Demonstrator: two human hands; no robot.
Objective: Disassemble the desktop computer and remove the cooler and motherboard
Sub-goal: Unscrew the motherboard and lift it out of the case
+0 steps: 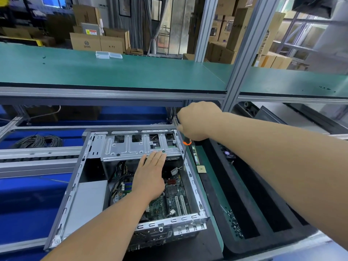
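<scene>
The open desktop case (75, 185) lies on its side on the bench, its green motherboard (169, 196) exposed inside. My left hand (150, 172) reaches into the case with straight fingers, the fingertips touching the front edge of the metal drive cage (131, 146). My right hand (195, 121) grips the handle of a screwdriver (185, 149) with an orange collar; its shaft points down along the case's right wall, tip near a small grey connector (174, 171). The cooler is not visible; my left hand hides part of the board.
A black foam tray (263, 213) with slots lies right of the case, beside a green mat holding a CPU chip (201, 169), a memory stick (195, 157) and several loose screws (235, 225). A coil of cable (37, 141) sits at left. A green shelf (113, 72) runs overhead.
</scene>
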